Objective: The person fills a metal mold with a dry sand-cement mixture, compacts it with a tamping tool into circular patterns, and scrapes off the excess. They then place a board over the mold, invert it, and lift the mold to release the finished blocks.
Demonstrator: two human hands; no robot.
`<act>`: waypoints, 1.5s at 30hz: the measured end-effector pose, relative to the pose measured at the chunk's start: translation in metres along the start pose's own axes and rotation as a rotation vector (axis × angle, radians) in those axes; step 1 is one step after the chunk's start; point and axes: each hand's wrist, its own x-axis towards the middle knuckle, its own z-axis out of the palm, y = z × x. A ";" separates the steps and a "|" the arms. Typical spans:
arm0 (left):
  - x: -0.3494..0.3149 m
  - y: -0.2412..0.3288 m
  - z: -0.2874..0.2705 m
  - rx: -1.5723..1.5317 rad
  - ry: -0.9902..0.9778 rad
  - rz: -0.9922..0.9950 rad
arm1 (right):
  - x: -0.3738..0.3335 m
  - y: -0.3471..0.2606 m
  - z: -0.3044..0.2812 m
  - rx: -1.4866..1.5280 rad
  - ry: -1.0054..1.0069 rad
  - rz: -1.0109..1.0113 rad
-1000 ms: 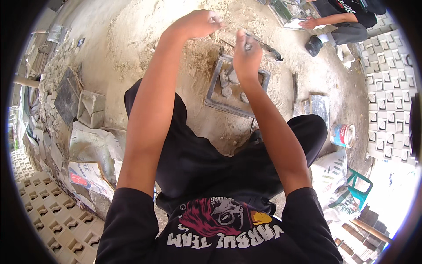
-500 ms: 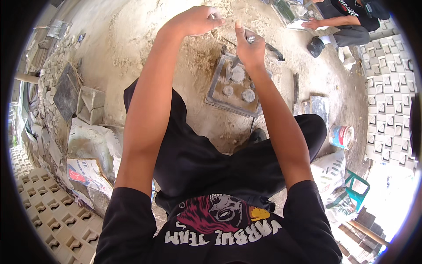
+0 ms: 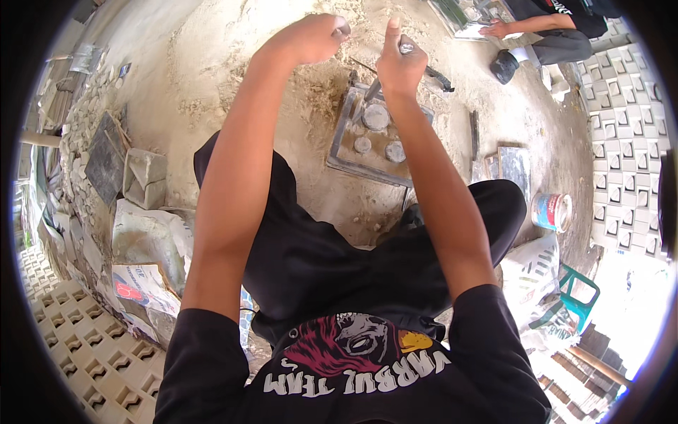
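The left hand (image 3: 305, 39) was seen curled into a loose fist above the sandy ground (image 3: 212, 63), and a small dark, rounded piece (image 3: 342, 30) was pinched at its fingertips. Just beside it, the right hand (image 3: 399, 65) was closed tightly, thumb raised, around a slim grey metal tool (image 3: 374, 88), whose shaft was angled down toward the mould below. Whether the two hands were touching could not be told. Under them, a shallow rectangular mould tray (image 3: 339, 141), grey and gritty at its raised rim, was laid flat on the sand; three round grey discs (image 3: 376, 116) were set inside it on a pale, dusty bed. A dark bar-shaped tool (image 3: 439, 78) was left lying on the ground just beyond the tray. Further right, a small cylindrical can (image 3: 551, 210) with a pale top was stood on the ground, with patterned relief blocks (image 3: 635, 162) stacked behind it. At the left, crumpled pale sacks (image 3: 152, 233) were heaped against rough stone pieces. At the top edge, another person's hand (image 3: 494, 30) was pressed on a flat slab (image 3: 455, 15).
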 end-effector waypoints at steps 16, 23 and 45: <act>0.012 -0.007 0.003 0.028 0.016 0.047 | 0.025 0.016 0.001 -0.027 -0.023 -0.018; 0.013 0.000 0.002 0.003 -0.096 0.012 | 0.035 0.031 -0.002 0.021 -0.121 -0.064; 0.013 0.006 0.011 -0.001 0.141 -0.053 | -0.006 0.022 0.002 0.197 -0.037 -0.092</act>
